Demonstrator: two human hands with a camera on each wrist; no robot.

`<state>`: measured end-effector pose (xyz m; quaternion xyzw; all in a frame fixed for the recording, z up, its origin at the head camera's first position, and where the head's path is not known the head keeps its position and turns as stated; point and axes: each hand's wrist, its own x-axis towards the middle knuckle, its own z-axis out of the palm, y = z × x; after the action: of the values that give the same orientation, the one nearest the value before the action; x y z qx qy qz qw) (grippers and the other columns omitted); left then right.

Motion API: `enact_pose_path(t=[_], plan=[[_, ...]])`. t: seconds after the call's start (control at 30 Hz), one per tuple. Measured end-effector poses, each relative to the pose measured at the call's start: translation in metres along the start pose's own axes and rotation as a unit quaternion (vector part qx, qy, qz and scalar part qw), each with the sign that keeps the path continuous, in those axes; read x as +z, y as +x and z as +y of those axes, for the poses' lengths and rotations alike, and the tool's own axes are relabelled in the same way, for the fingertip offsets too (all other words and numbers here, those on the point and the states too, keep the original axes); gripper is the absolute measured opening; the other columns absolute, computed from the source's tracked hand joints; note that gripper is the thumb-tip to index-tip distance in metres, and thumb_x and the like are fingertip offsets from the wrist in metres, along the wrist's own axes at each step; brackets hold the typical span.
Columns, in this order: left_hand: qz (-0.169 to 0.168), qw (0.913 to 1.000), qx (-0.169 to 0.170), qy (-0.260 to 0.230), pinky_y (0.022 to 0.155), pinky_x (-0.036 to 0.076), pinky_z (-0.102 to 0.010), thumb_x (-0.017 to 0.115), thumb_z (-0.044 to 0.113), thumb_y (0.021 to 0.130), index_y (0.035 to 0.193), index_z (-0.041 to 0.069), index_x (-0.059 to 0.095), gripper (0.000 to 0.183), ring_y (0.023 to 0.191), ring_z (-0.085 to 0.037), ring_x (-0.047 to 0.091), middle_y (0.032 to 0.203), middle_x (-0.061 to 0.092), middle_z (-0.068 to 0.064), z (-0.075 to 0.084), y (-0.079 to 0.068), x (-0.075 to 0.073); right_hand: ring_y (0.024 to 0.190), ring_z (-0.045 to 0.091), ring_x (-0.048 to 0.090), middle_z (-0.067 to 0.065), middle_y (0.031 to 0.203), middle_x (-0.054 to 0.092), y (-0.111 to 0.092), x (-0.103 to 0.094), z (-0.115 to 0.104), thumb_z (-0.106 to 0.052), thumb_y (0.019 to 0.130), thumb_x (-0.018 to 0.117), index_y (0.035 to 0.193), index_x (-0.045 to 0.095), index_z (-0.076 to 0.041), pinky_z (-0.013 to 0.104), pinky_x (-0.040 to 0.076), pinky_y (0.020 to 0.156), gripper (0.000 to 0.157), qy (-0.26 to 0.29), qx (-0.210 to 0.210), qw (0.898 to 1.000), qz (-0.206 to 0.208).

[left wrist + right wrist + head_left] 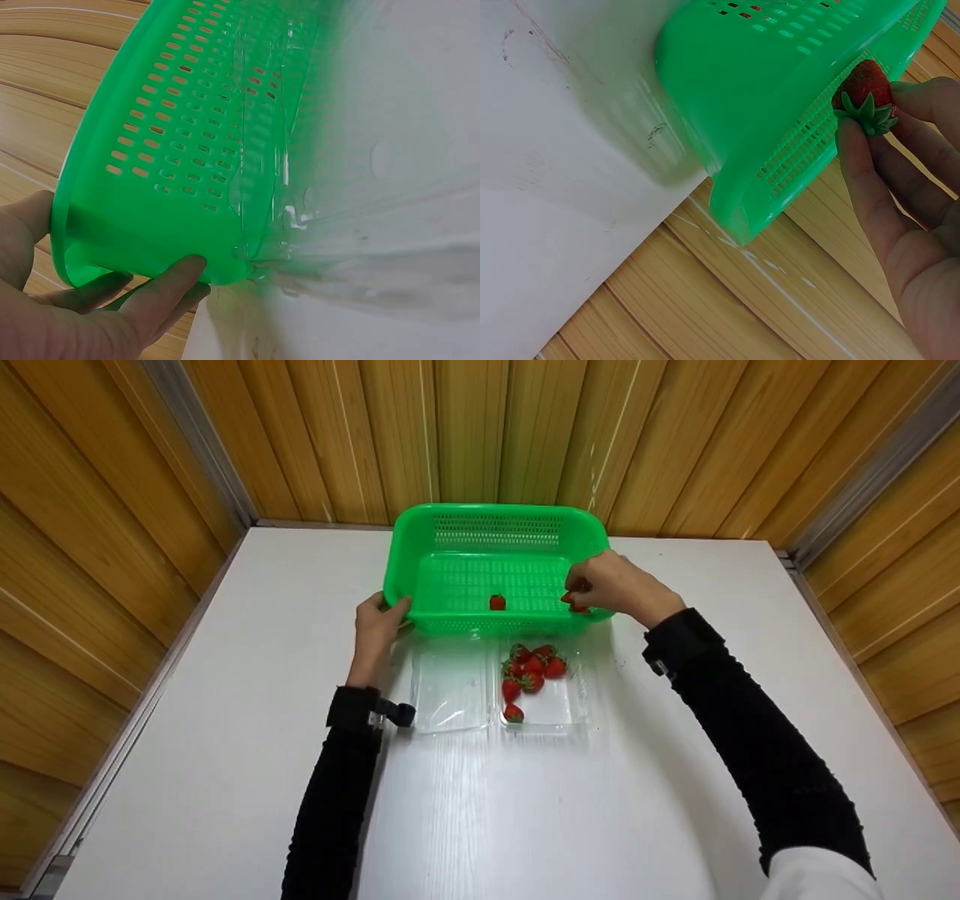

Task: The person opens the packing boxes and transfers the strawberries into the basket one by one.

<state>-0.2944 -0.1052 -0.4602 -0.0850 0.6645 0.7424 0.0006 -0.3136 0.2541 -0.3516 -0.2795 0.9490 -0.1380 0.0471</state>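
My left hand (376, 630) grips the left front corner of a green plastic basket (499, 622). Its thumb lies at the rim, and in the left wrist view the fingers (169, 289) press the outer wall. Over the basket's right front corner, my right hand (619, 585) pinches a strawberry (864, 90) between thumb and fingertips, green leaves showing. Another strawberry (497, 602) lies inside on the basket floor near the front wall. In front stands an opened clear plastic box (551, 711), several strawberries (532, 682) in its right half.
The box's left half, a clear lid (452, 690), lies flat beside the berries, close against the basket's front. All of it stands on a white table (637, 795). Wood-patterned panels (465, 427) rise behind the basket and on both sides.
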Motion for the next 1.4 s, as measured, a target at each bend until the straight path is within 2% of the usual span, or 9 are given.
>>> enact_pose_path(t=[0.13,0.37,0.6,0.77,0.9,1.0,1.2,1.3,1.4], plan=[[0.001,0.9999,-0.006,-0.014,0.101,0.055,-0.045,0.061,0.014,0.102,0.139,-0.011,0.050,0.046,0.117,-0.038,0.062,0.136,0.054,-0.032,-0.001,0.000,0.000,0.077,0.017,0.068,0.005,0.088,0.075,0.000,0.000,-0.001,-0.009,0.091,0.074,0.094,0.078,-0.006,0.035,0.058,0.071,0.006,-0.001,-0.001,1.000,0.000],[-0.003,0.9999,0.003,0.015,0.100,0.055,-0.045,0.060,0.016,0.103,0.137,-0.010,0.053,0.043,0.116,-0.039,0.063,0.132,0.055,-0.033,-0.001,-0.002,-0.001,0.086,0.025,0.070,0.014,0.100,0.076,-0.001,0.001,-0.001,-0.009,0.089,0.079,0.104,0.077,0.000,0.043,0.061,0.079,0.018,-0.002,0.007,1.000,-0.010],[0.000,0.9999,-0.002,0.011,0.101,0.055,-0.046,0.061,0.015,0.103,0.138,-0.010,0.052,0.044,0.116,-0.039,0.063,0.133,0.055,-0.032,-0.001,-0.003,-0.001,0.085,0.025,0.070,0.014,0.101,0.075,-0.002,0.005,-0.004,-0.005,0.089,0.075,0.104,0.076,0.000,0.041,0.061,0.075,0.016,-0.007,0.003,1.000,-0.013],[0.003,0.9998,-0.008,0.020,0.099,0.056,-0.043,0.060,0.015,0.103,0.138,-0.010,0.052,0.043,0.118,-0.038,0.062,0.133,0.056,-0.031,-0.001,-0.002,-0.001,0.084,0.024,0.069,0.014,0.100,0.076,-0.007,0.008,-0.015,0.002,0.089,0.067,0.103,0.077,0.001,0.040,0.061,0.073,0.017,-0.024,-0.031,0.999,-0.005],[0.004,0.9998,-0.006,0.016,0.100,0.056,-0.043,0.061,0.014,0.102,0.137,-0.009,0.053,0.043,0.120,-0.040,0.061,0.133,0.056,-0.031,0.000,-0.001,0.000,0.085,0.024,0.070,0.015,0.097,0.075,-0.014,0.014,-0.036,0.007,0.087,0.064,0.100,0.076,0.002,0.040,0.061,0.073,0.018,-0.030,-0.085,0.996,-0.003],[0.000,1.0000,-0.001,0.005,0.101,0.055,-0.045,0.061,0.014,0.102,0.137,-0.011,0.051,0.044,0.121,-0.041,0.060,0.134,0.054,-0.032,0.001,-0.001,0.001,0.078,0.019,0.066,0.011,0.090,0.074,-0.022,0.026,-0.056,0.008,0.086,0.066,0.097,0.076,0.000,0.034,0.059,0.068,0.017,-0.022,-0.121,0.992,-0.025],[0.000,1.0000,0.006,0.000,0.101,0.055,-0.045,0.061,0.014,0.102,0.136,-0.011,0.053,0.043,0.119,-0.040,0.061,0.133,0.054,-0.032,0.001,0.000,0.001,0.069,0.009,0.051,-0.001,0.074,0.062,-0.034,0.058,-0.091,0.003,0.085,0.069,0.088,0.075,-0.005,0.021,0.046,0.060,0.010,-0.001,-0.175,0.977,-0.125],[-0.002,0.9999,0.003,0.010,0.100,0.055,-0.045,0.061,0.015,0.102,0.136,-0.010,0.053,0.043,0.118,-0.040,0.062,0.133,0.055,-0.032,0.000,0.000,0.001,0.073,0.008,0.061,-0.003,0.079,0.070,-0.037,0.073,-0.099,-0.002,0.089,0.073,0.091,0.077,-0.007,0.022,0.054,0.066,0.007,0.010,-0.180,0.972,-0.149],[-0.003,0.9998,0.004,0.020,0.100,0.056,-0.044,0.060,0.016,0.103,0.138,-0.010,0.052,0.045,0.118,-0.039,0.062,0.133,0.055,-0.033,0.001,0.000,-0.001,0.076,0.010,0.067,-0.002,0.081,0.074,-0.037,0.083,-0.102,-0.009,0.090,0.077,0.088,0.077,-0.008,0.023,0.056,0.068,0.001,0.017,-0.158,0.974,-0.160]])
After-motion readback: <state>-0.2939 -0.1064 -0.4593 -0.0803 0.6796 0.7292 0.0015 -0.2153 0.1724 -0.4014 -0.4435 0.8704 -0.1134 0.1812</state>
